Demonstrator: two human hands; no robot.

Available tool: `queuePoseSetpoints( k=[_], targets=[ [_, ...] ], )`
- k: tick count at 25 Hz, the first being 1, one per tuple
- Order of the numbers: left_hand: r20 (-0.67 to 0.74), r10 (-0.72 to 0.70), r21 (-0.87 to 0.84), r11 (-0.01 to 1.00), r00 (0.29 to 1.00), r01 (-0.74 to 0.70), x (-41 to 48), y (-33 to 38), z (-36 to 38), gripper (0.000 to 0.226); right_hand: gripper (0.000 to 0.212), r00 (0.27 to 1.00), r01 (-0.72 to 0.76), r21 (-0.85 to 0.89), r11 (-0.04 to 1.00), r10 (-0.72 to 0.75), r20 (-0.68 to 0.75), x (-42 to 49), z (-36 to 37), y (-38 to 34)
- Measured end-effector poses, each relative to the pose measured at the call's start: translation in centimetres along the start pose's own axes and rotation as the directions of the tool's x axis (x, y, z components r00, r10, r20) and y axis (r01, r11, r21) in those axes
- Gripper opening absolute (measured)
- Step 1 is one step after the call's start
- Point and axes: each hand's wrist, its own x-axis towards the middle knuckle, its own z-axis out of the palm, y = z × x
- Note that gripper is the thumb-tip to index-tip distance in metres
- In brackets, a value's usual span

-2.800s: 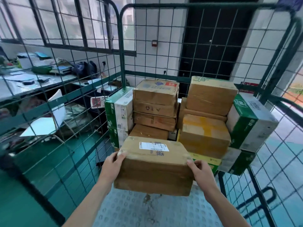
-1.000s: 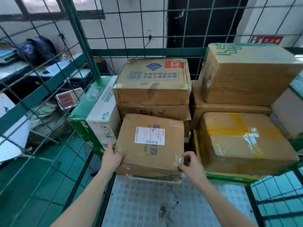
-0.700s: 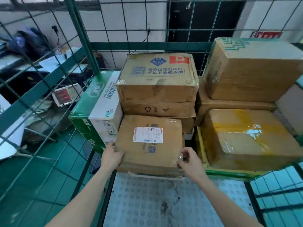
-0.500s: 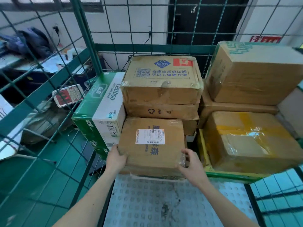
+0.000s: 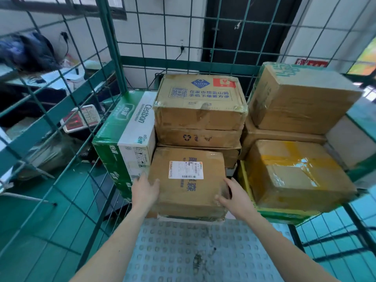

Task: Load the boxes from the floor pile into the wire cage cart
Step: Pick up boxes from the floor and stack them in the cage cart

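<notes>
A brown labelled box point(image 5: 187, 180) lies low at the front of the stack inside the green wire cage cart point(image 5: 110, 47). It rests on a flatter package, between a green-and-white carton point(image 5: 130, 127) and a yellow-taped box point(image 5: 295, 171). My left hand point(image 5: 145, 190) presses its left edge, fingers over the top. My right hand point(image 5: 234, 196) curls around its front right corner. Behind it rise a Sam's box point(image 5: 199, 102) on other brown boxes and a large brown box point(image 5: 301, 98) at the upper right.
The cart's grey studded floor plate point(image 5: 183, 251) stretches bare from the stack toward me. Wire mesh walls stand on the left, back and right. Outside on the left are a scale with a red display point(image 5: 81, 119) and a cluttered desk point(image 5: 50, 78).
The labelled box went from held in the air in front of the stack to resting in the gap at its front. Both hands stayed at its sides, and the view moved closer.
</notes>
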Motion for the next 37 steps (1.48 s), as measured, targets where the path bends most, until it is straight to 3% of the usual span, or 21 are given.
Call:
queuePoseSetpoints(
  k=[2,4,6,11,16,22,28,33,37],
  targets=[
    [-0.075,0.123,-0.135,0.982,0.990,-0.132,-2.9,0.8,-0.4,0.053,0.075,0.997,0.043,0.091,0.995,-0.036,-0.073,-2.4,-0.2,-1.0],
    [-0.064,0.238,-0.226,0.942,0.969,-0.247,-6.0,0.9,-0.7,0.047,0.071,0.992,0.082,0.184,0.979,-0.063,-0.110,-5.1,0.2,-1.8],
    [-0.029,0.266,-0.336,0.905,0.963,-0.261,-8.9,0.5,-1.2,0.042,0.066,0.989,0.118,0.273,0.955,-0.087,-0.122,-8.0,0.8,-2.5],
    [-0.052,0.161,-0.557,0.814,0.986,-0.162,-17.1,-1.7,-2.1,0.031,0.038,0.999,0.053,0.525,0.850,-0.039,-0.037,-14.1,2.0,-3.5],
    [-0.120,0.083,-0.589,0.796,0.989,-0.138,-23.4,-2.3,-2.7,0.026,0.030,0.979,0.151,0.508,0.848,-0.200,0.043,-18.1,0.8,-3.0],
    [-0.246,0.017,-0.489,0.861,0.969,-0.139,-33.9,-5.1,0.1,0.029,0.040,0.907,0.268,0.367,0.891,-0.362,0.214,-24.4,0.2,1.5],
    [-0.304,-0.082,-0.382,0.923,0.949,-0.042,-44.4,-10.0,0.4,0.025,0.030,0.854,0.181,0.432,0.883,-0.359,0.376,-31.2,3.3,5.2],
    [-0.397,-0.260,-0.474,0.879,0.880,0.046,-52.3,-15.4,-1.9,0.027,0.038,0.740,0.251,0.433,0.866,-0.460,0.490,-37.2,7.1,3.5],
    [-0.494,-0.386,-0.551,0.832,0.779,0.063,-58.5,-20.2,-4.1,0.021,0.038,0.612,0.298,0.434,0.850,-0.519,0.597,-43.0,10.8,0.5]
  ],
)
